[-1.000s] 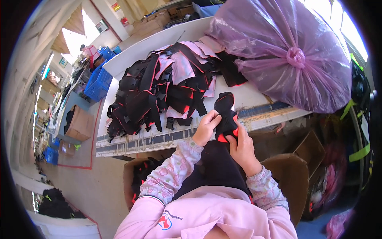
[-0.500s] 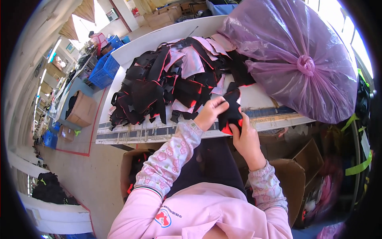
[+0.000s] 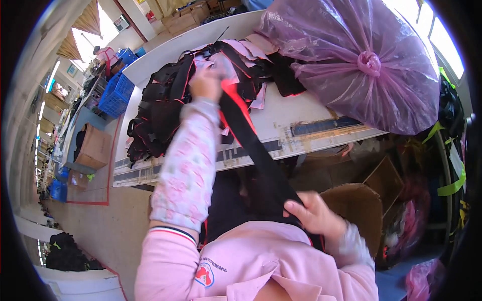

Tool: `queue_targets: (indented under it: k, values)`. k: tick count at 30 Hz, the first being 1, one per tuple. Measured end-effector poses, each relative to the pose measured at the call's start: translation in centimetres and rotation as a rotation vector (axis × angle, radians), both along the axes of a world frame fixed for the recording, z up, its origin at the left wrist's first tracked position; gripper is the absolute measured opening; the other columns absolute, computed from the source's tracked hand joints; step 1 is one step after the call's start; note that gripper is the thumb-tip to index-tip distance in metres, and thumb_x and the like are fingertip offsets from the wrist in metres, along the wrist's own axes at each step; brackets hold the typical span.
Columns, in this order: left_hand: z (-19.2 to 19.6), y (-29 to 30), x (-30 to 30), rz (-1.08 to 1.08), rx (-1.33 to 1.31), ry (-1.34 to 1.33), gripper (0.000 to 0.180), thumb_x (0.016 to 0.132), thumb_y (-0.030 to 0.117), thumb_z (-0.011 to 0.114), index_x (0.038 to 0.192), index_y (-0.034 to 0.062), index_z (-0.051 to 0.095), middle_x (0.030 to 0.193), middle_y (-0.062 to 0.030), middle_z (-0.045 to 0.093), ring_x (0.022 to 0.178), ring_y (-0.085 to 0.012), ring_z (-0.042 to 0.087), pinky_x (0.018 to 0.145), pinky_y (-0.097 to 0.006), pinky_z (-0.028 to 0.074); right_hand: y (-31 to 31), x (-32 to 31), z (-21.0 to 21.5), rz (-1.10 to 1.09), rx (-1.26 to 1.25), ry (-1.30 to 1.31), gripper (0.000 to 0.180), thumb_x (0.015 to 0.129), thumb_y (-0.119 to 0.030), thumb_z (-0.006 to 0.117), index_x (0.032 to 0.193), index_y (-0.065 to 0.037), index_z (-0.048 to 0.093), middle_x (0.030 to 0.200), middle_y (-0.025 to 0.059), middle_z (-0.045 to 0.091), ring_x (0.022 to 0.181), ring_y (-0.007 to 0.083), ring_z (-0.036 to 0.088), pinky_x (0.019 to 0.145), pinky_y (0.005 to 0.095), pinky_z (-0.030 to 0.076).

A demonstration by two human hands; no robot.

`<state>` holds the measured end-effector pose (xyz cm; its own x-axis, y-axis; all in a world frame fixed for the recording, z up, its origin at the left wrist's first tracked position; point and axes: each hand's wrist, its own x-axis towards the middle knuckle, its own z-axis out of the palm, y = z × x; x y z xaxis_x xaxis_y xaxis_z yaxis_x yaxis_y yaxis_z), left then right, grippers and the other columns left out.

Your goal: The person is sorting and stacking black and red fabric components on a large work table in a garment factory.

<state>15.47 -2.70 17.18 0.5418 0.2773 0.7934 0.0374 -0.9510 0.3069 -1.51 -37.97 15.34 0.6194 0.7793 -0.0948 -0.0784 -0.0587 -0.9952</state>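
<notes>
A long black fabric strip (image 3: 261, 155) with red-orange edging stretches slantwise between my hands, across the table's front edge. My left hand (image 3: 205, 85), smeared by motion, is closed at its upper end, over the heap. Lower down and to the right, my right hand (image 3: 315, 213) is closed around the strip close to my body, thumb on top. Behind my left hand lies a heap of black and pale pink fabric pieces (image 3: 163, 108) with red-orange edges. My left forearm hides part of that heap.
The white worktable (image 3: 314, 113) has a worn, taped front edge. A large, knotted purple plastic bag (image 3: 346, 85) sits at its right. Below are open cardboard boxes (image 3: 351, 200). To the left stand a blue crate (image 3: 116, 94) and a carton (image 3: 94, 146); a person (image 3: 106, 56) is farther back.
My hands have moved apart: the left up and left over the heap, the right down toward my body. The bunched black piece now shows as a long strip between them.
</notes>
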Motion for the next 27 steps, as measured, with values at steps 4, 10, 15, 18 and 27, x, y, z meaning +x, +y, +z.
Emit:
queue_targets:
  k: [4, 10, 15, 18, 27]
  values:
    - [1.8, -0.9, -1.4, -0.434, -0.12, 0.034, 0.02, 0.08, 0.023, 0.067, 0.077, 0.0034, 0.061, 0.068, -0.0188, 0.057, 0.061, -0.0364, 0.056, 0.056, -0.038, 0.045, -5.6, -2.3, -3.6, -0.066, -0.074, 0.37, 0.022, 0.092, -0.018, 0.053, 0.078, -0.003, 0.061, 0.066, -0.002, 0.056, 0.056, 0.0043, 0.048, 0.051, 0.021, 0.038]
    - [2.6, 2.5, -3.7, -0.718, -0.356, 0.272, 0.021, 0.087, 0.023, 0.064, 0.098, 0.0055, 0.059, 0.087, -0.0068, 0.06, 0.08, -0.0154, 0.059, 0.074, -0.029, 0.046, -24.6, -11.4, -23.4, 0.342, -1.082, -0.239, 0.061, 0.068, -0.043, 0.075, 0.114, -0.006, 0.06, 0.108, 0.014, 0.063, 0.102, 0.0337, 0.058, 0.088, 0.0434, 0.046]
    - [-6.5, 11.9, -10.9, 0.374, 0.102, 0.662, 0.089, 0.067, 0.054, 0.072, 0.136, 0.0166, 0.032, 0.132, -0.0159, 0.04, 0.119, -0.038, 0.043, 0.093, -0.051, 0.037, -33.6, -19.9, -38.5, 0.777, -1.186, 0.04, 0.052, 0.075, -0.041, 0.063, 0.118, -0.012, 0.061, 0.126, 0.0183, 0.054, 0.12, 0.0345, 0.049, 0.102, 0.0456, 0.036]
    - [-9.4, 14.4, -11.9, 0.434, 0.005, 0.587, 0.072, 0.071, 0.039, 0.073, 0.131, 0.0146, 0.041, 0.124, -0.0149, 0.048, 0.112, -0.0353, 0.05, 0.09, -0.046, 0.042, -25.6, -13.3, -36.5, 0.402, -0.909, 0.035, 0.046, 0.079, -0.042, 0.063, 0.11, -0.007, 0.064, 0.104, 0.021, 0.064, 0.1, 0.0343, 0.061, 0.089, 0.0389, 0.047]
    - [0.8, 0.0, -9.6, -0.575, -0.643, 0.057, 0.031, 0.077, -0.011, 0.047, 0.101, 0.004, 0.06, 0.087, -0.0013, 0.061, 0.073, -0.0075, 0.057, 0.062, -0.023, 0.048, -1.0, 7.4, -15.2, -0.154, -0.325, -0.297, 0.063, 0.077, -0.007, 0.071, 0.133, -0.002, 0.043, 0.121, 0.0178, 0.056, 0.108, 0.0267, 0.057, 0.086, 0.0338, 0.048]
